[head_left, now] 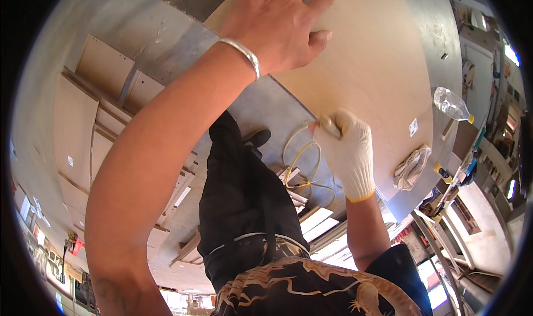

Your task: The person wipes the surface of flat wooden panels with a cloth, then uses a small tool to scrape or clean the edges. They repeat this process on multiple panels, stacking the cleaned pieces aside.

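Note:
A large pale wooden board (383,55) lies flat under both my hands. My left hand (277,24), bare with a silver bangle (241,54) at the wrist, rests over its far left part. Those fingers are spread and hold nothing; some fingertips are cut off by the picture's upper edge. In a white knitted glove, my right hand (351,149) is at the board's near edge. Its fingers are curled in, with a bare fingertip showing at the edge. What they grip, if anything, is hidden.
On the right lie a crumpled cloth (412,169), a clear plastic bottle (452,104) with a yellow cap and a small white label (413,127). Below the board, a yellow hose (311,166) loops over wood strips. Panels (78,122) are stacked on the left.

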A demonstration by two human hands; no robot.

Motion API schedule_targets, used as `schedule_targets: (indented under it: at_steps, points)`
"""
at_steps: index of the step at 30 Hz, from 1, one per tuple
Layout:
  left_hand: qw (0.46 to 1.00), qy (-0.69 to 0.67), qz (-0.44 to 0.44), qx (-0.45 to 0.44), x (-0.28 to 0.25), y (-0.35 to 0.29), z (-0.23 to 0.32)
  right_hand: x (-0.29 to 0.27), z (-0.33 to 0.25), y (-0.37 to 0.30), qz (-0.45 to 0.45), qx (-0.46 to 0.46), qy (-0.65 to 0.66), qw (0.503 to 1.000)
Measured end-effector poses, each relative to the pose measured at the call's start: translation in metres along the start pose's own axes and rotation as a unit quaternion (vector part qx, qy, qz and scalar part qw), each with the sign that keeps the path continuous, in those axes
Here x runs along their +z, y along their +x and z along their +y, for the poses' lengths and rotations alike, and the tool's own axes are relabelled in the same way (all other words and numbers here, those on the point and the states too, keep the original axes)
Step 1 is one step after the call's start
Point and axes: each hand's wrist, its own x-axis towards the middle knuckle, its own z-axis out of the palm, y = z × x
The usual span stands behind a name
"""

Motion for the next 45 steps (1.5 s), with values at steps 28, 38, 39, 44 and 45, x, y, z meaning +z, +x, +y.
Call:
schedule_targets:
  at_steps: [28,38,39,44,45]
  points:
    - [0.59,-0.74,0.111,-0.303,-0.002,-0.001,-0.069,0.012,-0.05,0.021,0.027,0.016,-0.035,0.999]
    - [0.766,-0.469,0.157,-0.409,-0.012,-0.13,-0.052,-0.002,-0.044,0.023,-0.025,0.014,0.082,0.996]
    - [0.75,-0.495,0.136,-0.417,-0.008,-0.146,-0.04,-0.002,-0.042,0.024,-0.011,0.004,0.057,0.998]
    - [0.723,-0.553,0.094,-0.403,0.009,-0.166,0.012,0.01,-0.059,0.038,0.024,-0.038,-0.002,0.999]
    - [0.742,-0.539,0.097,-0.387,0.01,-0.16,0.017,0.013,-0.068,0.043,0.031,-0.032,-0.022,0.999]
